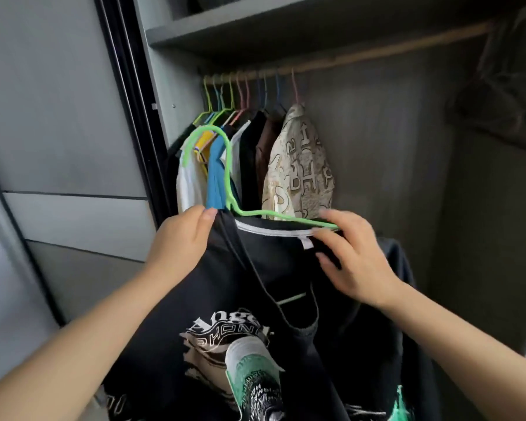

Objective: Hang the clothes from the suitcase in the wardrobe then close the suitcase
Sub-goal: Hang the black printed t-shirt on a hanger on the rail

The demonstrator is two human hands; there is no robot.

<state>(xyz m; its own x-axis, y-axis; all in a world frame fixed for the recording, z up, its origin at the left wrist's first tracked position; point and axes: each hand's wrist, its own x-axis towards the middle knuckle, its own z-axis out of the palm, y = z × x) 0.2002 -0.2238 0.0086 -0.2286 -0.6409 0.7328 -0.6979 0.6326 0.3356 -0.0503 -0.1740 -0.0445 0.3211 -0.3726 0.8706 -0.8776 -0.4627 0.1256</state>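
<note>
Before us stands the grey wardrobe (377,123), its wooden rail (377,51) hung at far left with shirts on coloured hangers (240,92). Nearer, our left hand (179,238) pinches the black printed T-shirt (255,299) at its shoulder; our right hand (353,256) curls round its collar, touching the green hanger (225,165).

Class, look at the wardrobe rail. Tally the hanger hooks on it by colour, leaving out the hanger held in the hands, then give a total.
Green or yellow-green hooks: 4
Pink hooks: 3
Blue hooks: 3
Total: 10, though the packed hooks blur together, so the count is approximate.
</note>
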